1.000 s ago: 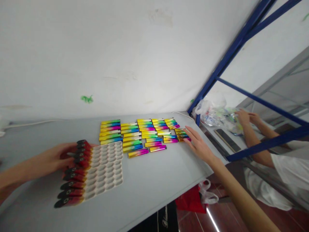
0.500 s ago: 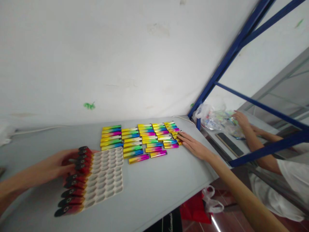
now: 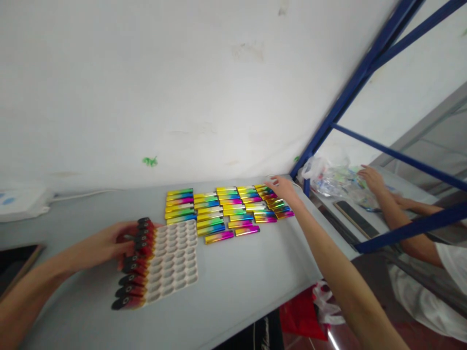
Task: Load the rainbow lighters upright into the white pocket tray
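My left hand (image 3: 111,243) is curled round the left side of a pale tray (image 3: 175,257) with rows of oval holes. Red lighter-shaped pieces (image 3: 133,277) with black ends line that side; some fingers are hidden behind them. Shiny lighters (image 3: 209,211) in yellow, green, blue and magenta lie in several columns on the table beyond the tray. At the far end of the rightmost column, my right hand (image 3: 284,188) has its fingers stretched out at the top lighters, with nothing visibly lifted.
Blue metal framing (image 3: 339,107) rises at the table's right edge. Behind it a co-worker's hand (image 3: 374,180) is at clear plastic bags (image 3: 339,182), near a dark phone-like slab (image 3: 355,218). A white box (image 3: 24,204) and a dark tablet-like device (image 3: 16,265) are at left; a red bag (image 3: 302,313) is below.
My right hand has moved from the near end of the rightmost lighter column to its far end, uncovering the nearer lighters. The view has turned left; my left hand stays at the tray.
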`<act>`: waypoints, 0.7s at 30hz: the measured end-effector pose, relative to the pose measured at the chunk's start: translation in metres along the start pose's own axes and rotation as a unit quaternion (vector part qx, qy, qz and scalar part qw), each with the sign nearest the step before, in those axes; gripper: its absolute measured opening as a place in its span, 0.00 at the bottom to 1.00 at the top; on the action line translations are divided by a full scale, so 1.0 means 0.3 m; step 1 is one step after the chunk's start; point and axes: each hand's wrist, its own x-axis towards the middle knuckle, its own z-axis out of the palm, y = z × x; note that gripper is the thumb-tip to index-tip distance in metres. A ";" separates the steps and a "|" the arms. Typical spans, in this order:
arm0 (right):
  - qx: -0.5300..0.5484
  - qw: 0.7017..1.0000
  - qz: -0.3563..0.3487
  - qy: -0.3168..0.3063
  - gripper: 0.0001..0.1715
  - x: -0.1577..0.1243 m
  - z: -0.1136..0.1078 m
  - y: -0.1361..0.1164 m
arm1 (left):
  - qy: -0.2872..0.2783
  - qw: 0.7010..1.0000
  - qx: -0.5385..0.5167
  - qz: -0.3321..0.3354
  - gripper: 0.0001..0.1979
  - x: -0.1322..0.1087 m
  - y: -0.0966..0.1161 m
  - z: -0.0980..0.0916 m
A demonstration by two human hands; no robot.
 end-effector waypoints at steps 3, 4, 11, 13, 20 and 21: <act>-0.032 0.998 0.059 -0.014 0.36 0.050 0.018 -0.037 | -0.061 0.992 -0.106 -0.015 0.32 0.003 -0.009 0.000; -0.040 0.996 0.074 -0.021 0.38 0.060 0.023 -0.047 | -0.069 0.990 -0.119 -0.016 0.32 0.003 -0.009 0.001; -0.061 0.989 0.127 -0.043 0.34 0.090 0.030 -0.075 | -0.077 0.989 -0.126 -0.019 0.33 0.002 -0.027 0.004; -0.057 0.988 0.138 -0.037 0.32 0.097 0.028 -0.072 | -0.086 0.988 -0.126 -0.013 0.34 0.003 -0.031 0.005; 0.002 0.987 0.161 0.005 0.26 0.154 0.013 -0.085 | -0.076 0.989 -0.125 -0.021 0.37 -0.003 0.004 0.006; 0.017 0.986 0.164 0.014 0.25 0.163 0.008 -0.090 | -0.074 0.989 -0.124 -0.020 0.37 -0.003 0.008 0.006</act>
